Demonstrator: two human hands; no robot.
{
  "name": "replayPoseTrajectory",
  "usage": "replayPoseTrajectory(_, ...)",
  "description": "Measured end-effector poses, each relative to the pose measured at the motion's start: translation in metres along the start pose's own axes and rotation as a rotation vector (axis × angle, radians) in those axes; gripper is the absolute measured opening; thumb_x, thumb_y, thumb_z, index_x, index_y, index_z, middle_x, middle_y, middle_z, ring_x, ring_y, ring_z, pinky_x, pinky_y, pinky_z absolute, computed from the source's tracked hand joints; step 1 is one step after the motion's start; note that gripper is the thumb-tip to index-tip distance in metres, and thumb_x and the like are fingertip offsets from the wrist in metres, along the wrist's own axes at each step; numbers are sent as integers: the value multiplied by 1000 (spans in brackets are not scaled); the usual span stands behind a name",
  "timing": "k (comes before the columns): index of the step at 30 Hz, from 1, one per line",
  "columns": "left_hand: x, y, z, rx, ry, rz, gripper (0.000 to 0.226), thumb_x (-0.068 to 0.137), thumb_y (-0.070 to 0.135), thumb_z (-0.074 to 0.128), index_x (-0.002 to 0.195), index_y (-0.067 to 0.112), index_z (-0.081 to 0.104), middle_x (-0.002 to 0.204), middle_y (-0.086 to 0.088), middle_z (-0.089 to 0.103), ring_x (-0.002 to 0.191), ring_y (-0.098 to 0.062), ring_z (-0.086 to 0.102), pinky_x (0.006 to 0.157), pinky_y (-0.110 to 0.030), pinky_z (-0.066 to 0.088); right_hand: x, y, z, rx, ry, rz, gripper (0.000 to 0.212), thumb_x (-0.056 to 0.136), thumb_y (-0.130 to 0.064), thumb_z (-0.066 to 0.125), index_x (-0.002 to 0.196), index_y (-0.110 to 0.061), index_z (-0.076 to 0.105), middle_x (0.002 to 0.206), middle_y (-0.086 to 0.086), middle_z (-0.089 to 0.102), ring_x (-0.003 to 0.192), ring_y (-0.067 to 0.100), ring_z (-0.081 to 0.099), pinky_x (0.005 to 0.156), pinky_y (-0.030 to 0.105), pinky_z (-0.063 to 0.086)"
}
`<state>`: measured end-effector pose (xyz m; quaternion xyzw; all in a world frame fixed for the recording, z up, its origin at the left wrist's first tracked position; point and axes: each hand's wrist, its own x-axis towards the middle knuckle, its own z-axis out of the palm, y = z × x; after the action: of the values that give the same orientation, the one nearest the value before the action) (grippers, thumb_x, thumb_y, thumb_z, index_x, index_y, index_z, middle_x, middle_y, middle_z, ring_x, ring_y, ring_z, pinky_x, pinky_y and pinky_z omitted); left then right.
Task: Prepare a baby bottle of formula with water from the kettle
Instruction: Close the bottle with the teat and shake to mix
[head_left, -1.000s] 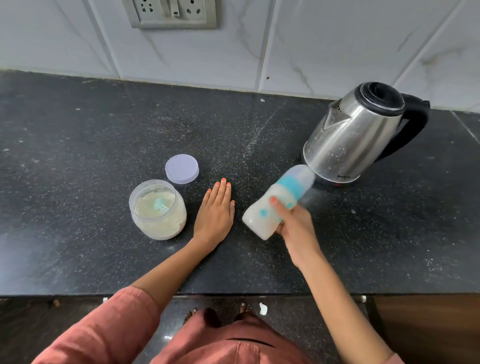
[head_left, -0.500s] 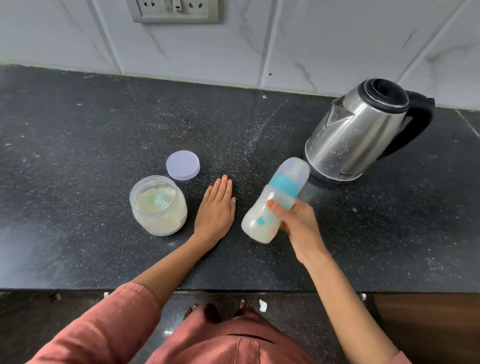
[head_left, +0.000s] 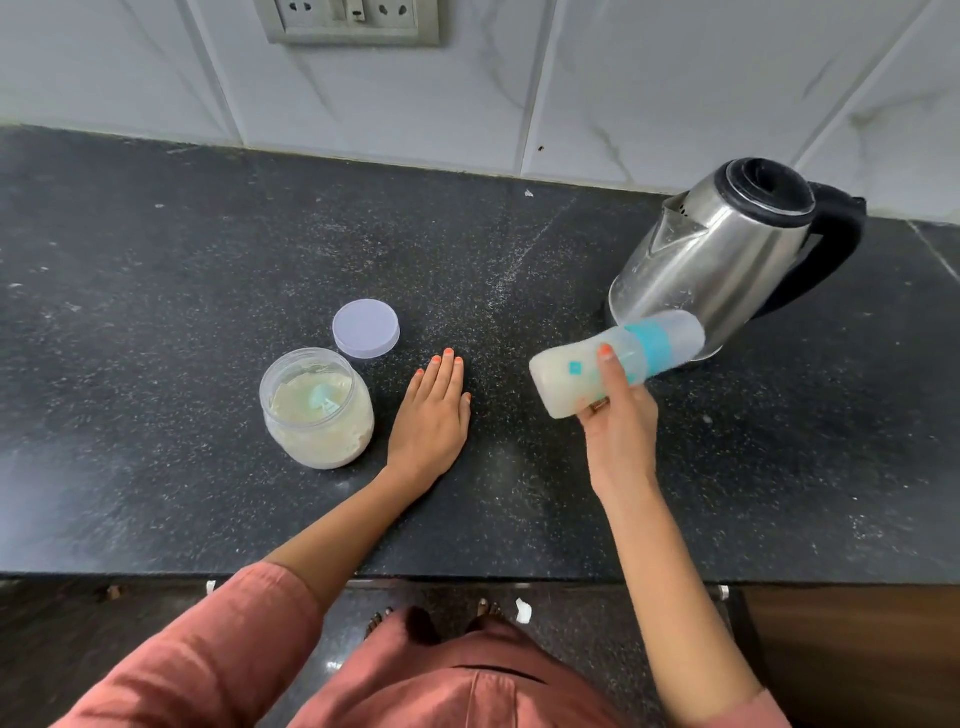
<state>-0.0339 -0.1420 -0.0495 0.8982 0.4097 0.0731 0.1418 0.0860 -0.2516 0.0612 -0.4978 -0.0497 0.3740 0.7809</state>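
Black stone counter (head_left: 156, 270), left hand (head_left: 431, 415) flat, fingers together, right of open formula jar (head_left: 317, 421), right hand (head_left: 615, 421) gripping milky baby bottle (head_left: 571, 374) tilted almost level, loose lid (head_left: 366, 328) beyond jar, steel kettle (head_left: 727, 260) far right, wall socket (head_left: 348, 21).

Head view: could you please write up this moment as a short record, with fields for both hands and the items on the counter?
left hand: flat on the counter, palm down, fingers straight, beside the jar
right hand: grips the bottle round its body
bottle: capped, tilted almost level, cap end toward the kettle, milky liquid inside
jar: open, holds pale powder and a teal scoop
lid: lies on the counter just behind the jar
kettle: upright, back right, near the wall
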Motion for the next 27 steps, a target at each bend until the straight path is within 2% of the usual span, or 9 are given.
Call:
replayPoseTrajectory(2, 0, 0, 0, 1, -2, 3, 51, 101, 29, 15, 147, 8, 8, 157, -8, 5, 145, -20, 3, 116, -31, -1, -5, 7, 1, -89, -29, 8, 25, 84, -14, 60, 108, -14, 59, 97, -4, 66, 89, 8, 63, 75, 26, 55)
replayPoseTrajectory(6, 0, 0, 0, 10, -16, -2, 51, 100, 29, 12, 147, 7, 8, 157, -9, 5, 145, -21, 4, 116, -32, 0, -27, 12, -5, -567, -330, 117, 24, 68, -4, 75, 83, -19, 64, 71, -10, 71, 71, 1, 65, 68, 23, 51)
replayPoseTrajectory(9, 0, 0, 0, 1, -2, -5, 51, 101, 26, 20, 147, 8, 8, 157, -8, 5, 145, -20, 3, 116, -31, -1, -13, 3, -3, -244, -156, 61, 15, 81, -9, 60, 93, -17, 63, 86, -6, 69, 78, 4, 65, 71, 25, 55)
replayPoseTrajectory(12, -1, 0, 0, -1, 1, -3, 51, 101, 27, 18, 147, 9, 7, 157, -7, 4, 145, -19, 2, 116, -31, -1, 1, 1, 1, 80, 10, 1, 31, 87, -18, 55, 117, -13, 54, 104, -1, 64, 91, 8, 63, 75, 24, 55)
replayPoseTrajectory(17, 0, 0, -1, 6, -9, -3, 51, 101, 26, 20, 147, 8, 7, 157, -8, 3, 145, -20, 2, 116, -31, -1, -24, 15, -5, -484, -272, 116, 32, 59, -25, 70, 89, -18, 64, 79, -9, 71, 78, 5, 66, 70, 27, 52)
replayPoseTrajectory(19, 0, 0, -1, -4, -6, -7, 51, 101, 27, 20, 147, 9, 7, 157, -7, 3, 145, -19, 2, 116, -31, -1, -18, 13, -6, -428, -227, 90, 28, 62, -23, 70, 89, -18, 65, 82, -7, 71, 81, 9, 65, 73, 29, 52)
replayPoseTrajectory(23, -1, 0, 0, -2, 7, -1, 51, 101, 27, 19, 147, 8, 8, 157, -7, 5, 145, -19, 2, 116, -30, -1, 0, 4, -1, 44, 10, 16, 23, 86, -14, 57, 109, -16, 58, 102, -2, 65, 90, 7, 64, 75, 24, 56)
replayPoseTrajectory(25, -1, 0, 0, -2, 6, 0, 51, 101, 27, 20, 147, 8, 8, 157, -7, 5, 145, -19, 3, 116, -31, -1, -4, 11, -1, -41, -27, 21, 21, 86, -13, 57, 106, -17, 59, 99, -3, 66, 89, 7, 64, 76, 25, 55)
replayPoseTrajectory(27, -1, 0, 0, 1, -2, -3, 51, 101, 27, 20, 147, 8, 7, 157, -8, 4, 145, -19, 2, 117, -31, -1, -17, 17, -3, -327, -150, 82, 16, 80, -9, 63, 93, -19, 62, 90, -3, 67, 84, 10, 64, 77, 30, 52)
